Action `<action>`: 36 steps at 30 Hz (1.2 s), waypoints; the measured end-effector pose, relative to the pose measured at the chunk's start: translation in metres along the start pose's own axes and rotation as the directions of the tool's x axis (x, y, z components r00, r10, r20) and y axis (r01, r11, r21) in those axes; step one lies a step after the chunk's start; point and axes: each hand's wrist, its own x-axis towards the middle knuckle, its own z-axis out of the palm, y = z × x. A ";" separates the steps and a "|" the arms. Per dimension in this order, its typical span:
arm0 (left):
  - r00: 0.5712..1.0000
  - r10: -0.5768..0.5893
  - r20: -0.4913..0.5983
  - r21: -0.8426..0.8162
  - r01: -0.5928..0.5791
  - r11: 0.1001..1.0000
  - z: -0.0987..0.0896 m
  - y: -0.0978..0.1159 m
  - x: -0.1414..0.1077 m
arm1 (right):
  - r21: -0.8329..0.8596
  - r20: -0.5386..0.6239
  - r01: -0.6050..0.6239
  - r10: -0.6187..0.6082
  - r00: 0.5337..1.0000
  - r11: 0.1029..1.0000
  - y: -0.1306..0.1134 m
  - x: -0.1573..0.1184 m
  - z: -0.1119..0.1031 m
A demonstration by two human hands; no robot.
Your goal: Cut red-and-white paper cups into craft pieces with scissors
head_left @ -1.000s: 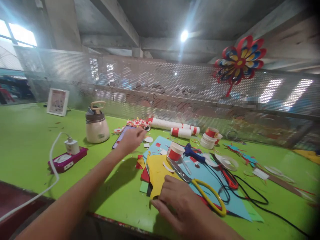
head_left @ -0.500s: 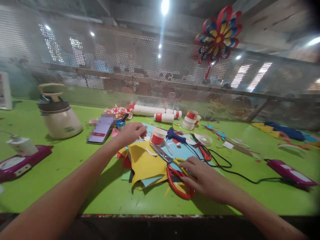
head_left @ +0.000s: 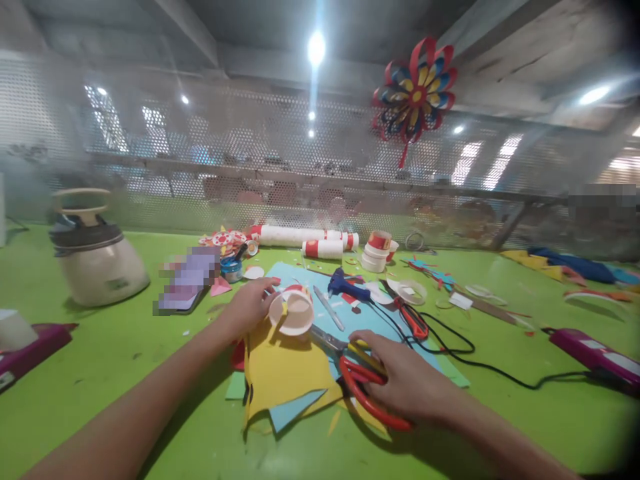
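Note:
A paper cup (head_left: 303,313) is tipped so that its open mouth faces me, with a narrow yellow piece (head_left: 277,327) at its left rim. My left hand (head_left: 254,301) grips the cup from its left side, the fingertips partly hidden behind it. In my right hand (head_left: 400,370) are scissors (head_left: 373,407) with red and yellow handles, their blades pointing left toward the cup. Below the cup lies yellow paper (head_left: 285,373), with a light blue scrap (head_left: 296,410) on its near edge. A larger light blue sheet (head_left: 300,270) spreads behind.
A blue glue gun (head_left: 345,285), a pen (head_left: 329,308) and red-handled scissors (head_left: 414,320) lie beyond my hands. Black cord (head_left: 500,367) runs to a purple power strip (head_left: 593,357). Left are a phone (head_left: 193,280) and a beige kettle-like jug (head_left: 100,267). Paper cups (head_left: 375,257) stand behind.
The cup has gone from standing upright to tipped toward me, gripped in my left hand. My right hand has closed on the scissors' handles. The view has shifted slightly.

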 end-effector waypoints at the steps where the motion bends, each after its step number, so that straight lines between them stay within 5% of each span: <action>1: 1.000 0.001 -0.017 -0.027 -0.002 1.000 0.001 0.002 0.000 | 0.029 -0.013 0.007 -0.007 1.000 1.000 0.001 -0.001 0.000; 7: 0.999 -0.024 -0.045 -0.273 0.011 0.962 -0.003 0.027 -0.001 | 0.132 -0.086 0.050 -0.039 0.996 0.990 0.009 -0.005 0.006; 10: 0.998 -0.030 0.057 -0.472 0.053 0.880 -0.006 0.040 -0.007 | 0.087 -0.118 0.050 -0.039 0.992 0.995 0.011 -0.005 0.008; 14: 0.992 -0.002 0.129 -0.429 0.058 0.901 -0.005 0.046 -0.014 | 0.105 -0.104 0.065 -0.054 0.993 0.992 0.009 -0.002 0.004; 27: 0.986 -0.029 0.165 -0.399 0.094 0.912 0.033 0.013 -0.007 | 0.249 -0.051 0.017 -0.004 0.999 0.968 -0.004 0.008 -0.005; 36: 0.989 -0.129 0.074 -0.379 0.147 0.913 0.033 0.015 -0.005 | 0.338 -0.065 0.038 -0.017 0.998 0.940 -0.003 0.005 -0.004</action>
